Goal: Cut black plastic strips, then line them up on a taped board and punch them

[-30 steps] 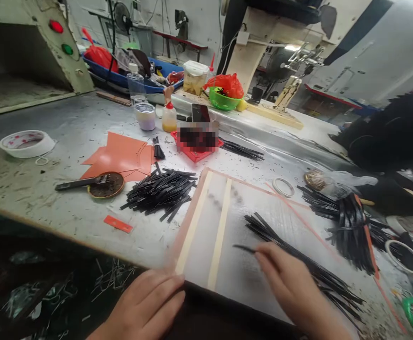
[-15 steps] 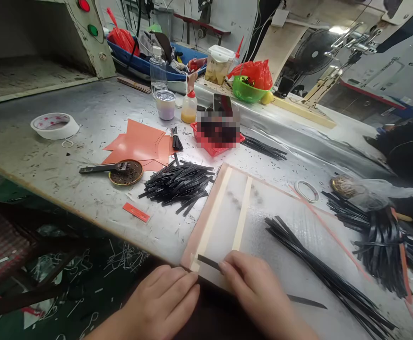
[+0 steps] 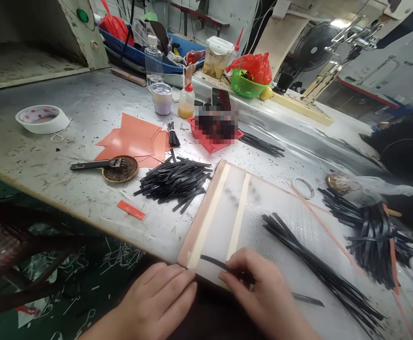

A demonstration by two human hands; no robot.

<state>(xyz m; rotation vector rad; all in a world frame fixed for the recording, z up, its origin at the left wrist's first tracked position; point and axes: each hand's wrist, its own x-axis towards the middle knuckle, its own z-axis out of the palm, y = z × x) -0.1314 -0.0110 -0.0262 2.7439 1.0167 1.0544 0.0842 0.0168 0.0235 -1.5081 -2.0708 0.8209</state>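
A thin black strip (image 3: pixel 213 261) runs under my right hand (image 3: pixel 258 288), pinched between thumb and forefinger. Its left end pokes out over the translucent board (image 3: pixel 210 241) near the two cream tape lines, and its tail emerges right of the hand. My left hand (image 3: pixel 162 293) rests at the board's near left corner, its fingers curled and pressed together; whatever they hold, if anything, is hidden. A bundle of long black strips (image 3: pixel 309 259) lies on the board to the right. Beyond the board's left edge sits a pile of short black strips (image 3: pixel 174 182).
Left on the table (image 3: pixel 86 198) are a tape roll (image 3: pixel 42 119), orange sheets (image 3: pixel 135 134), a round tin (image 3: pixel 120 169) with a brush across it, and an orange tag (image 3: pixel 131 210). Behind stand a red basket (image 3: pixel 210 141) and bottles. More black strips (image 3: pixel 369 241) lie far right.
The view has shifted slightly, so table items sit a little further left and up. My right thumb and forefinger have a wider, more arched pinch on the strip. My left hand stays at the corner.
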